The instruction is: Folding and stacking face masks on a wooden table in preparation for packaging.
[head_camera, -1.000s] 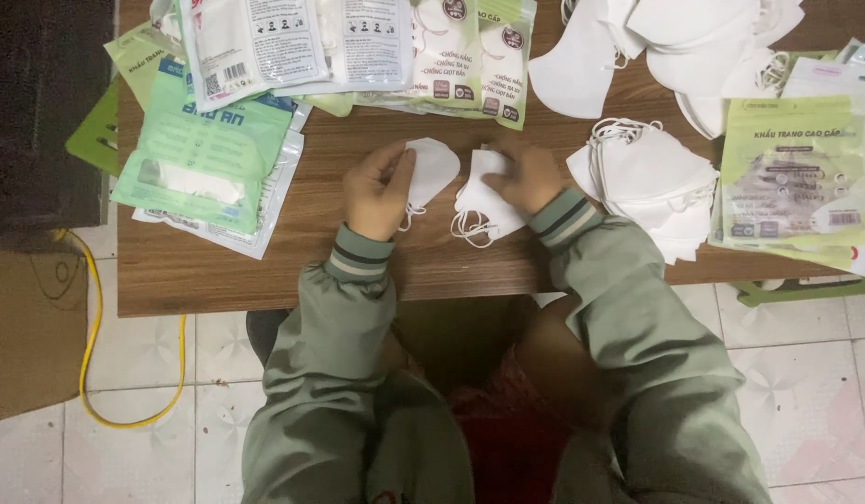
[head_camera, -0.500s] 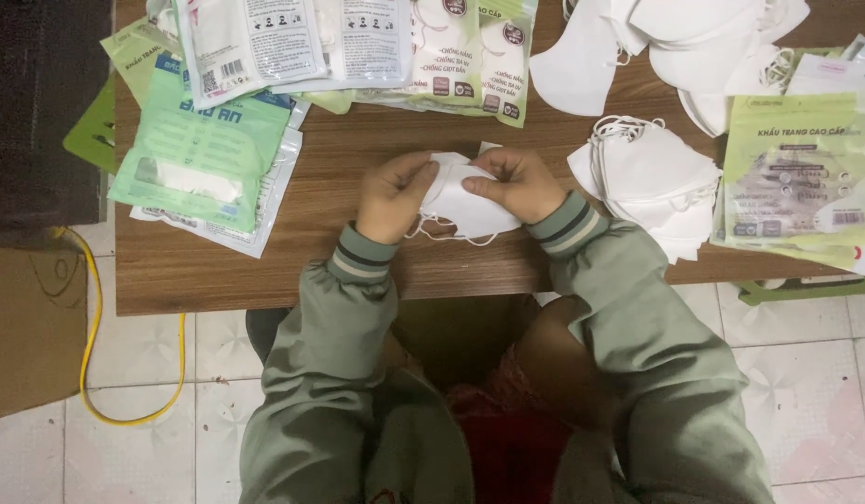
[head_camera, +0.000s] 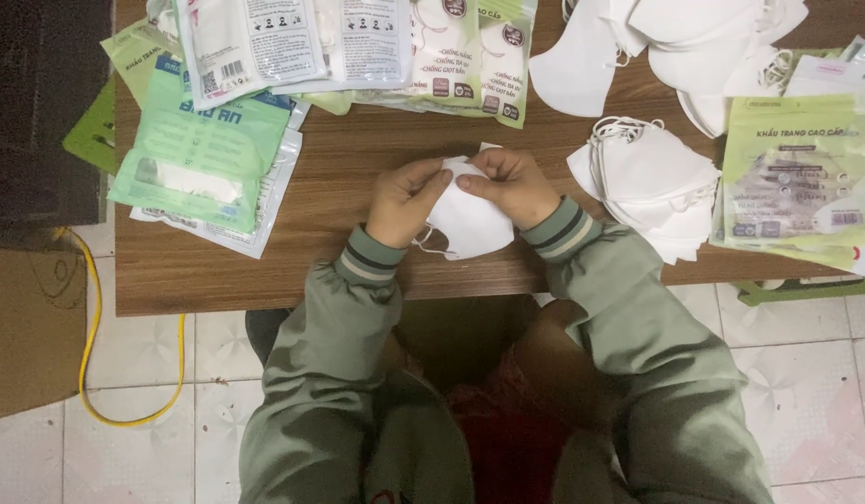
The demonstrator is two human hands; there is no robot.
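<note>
Overhead, we gripped a white face mask with our left hand and right hand, both pinching its top edge above the tabletop. It looked light and soft, probably best gripped at the folded edges, not the ear loops.

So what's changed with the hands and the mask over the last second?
The left hand and right hand have closed in together, folding the white mask from two spread halves into one piece pinched at its top edge. The mask stack, green packets and table are unchanged.
</note>
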